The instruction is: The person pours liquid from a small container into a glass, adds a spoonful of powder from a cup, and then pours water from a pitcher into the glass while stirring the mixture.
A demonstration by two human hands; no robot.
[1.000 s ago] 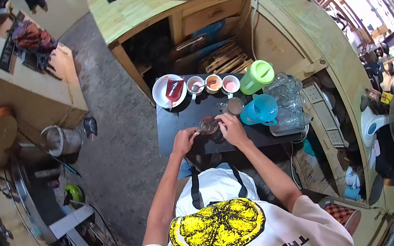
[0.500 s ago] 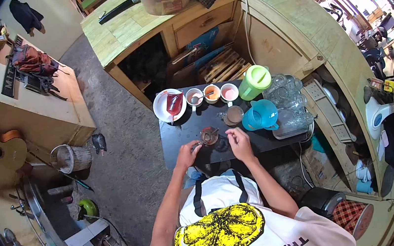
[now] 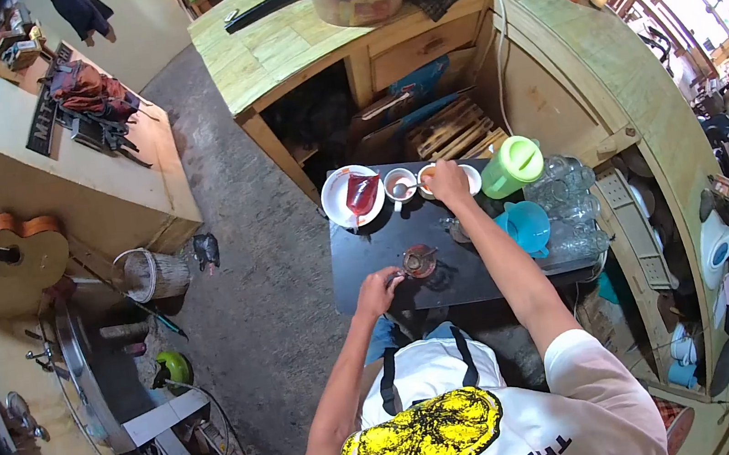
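My left hand [image 3: 379, 290] is closed on the handle of a glass mug [image 3: 422, 262] with reddish-brown contents, standing near the front of the black table [image 3: 368, 255]. My right hand [image 3: 447, 185] reaches over the row of white cups at the back, fingers bent down at the middle cup [image 3: 425, 177]; what they pinch, if anything, is hidden. A spoon [image 3: 409, 187] lies between the left cup [image 3: 398, 184] and the middle one. The right cup [image 3: 472, 177] is partly behind my hand. A second glass mug [image 3: 456, 230] is mostly covered by my right forearm.
A white bowl [image 3: 339, 196] holding a red liquid pouch [image 3: 364, 194] stands at the table's back left. On the right are a green lidded pitcher [image 3: 512, 167], a blue pitcher [image 3: 526, 226] and several clear glass bottles [image 3: 569, 210]. A wooden counter [image 3: 286, 49] rises behind.
My right hand has moved from beside the near glass mug forward to the middle cup. My left hand stays at the mug's handle. The whole view has shifted slightly.
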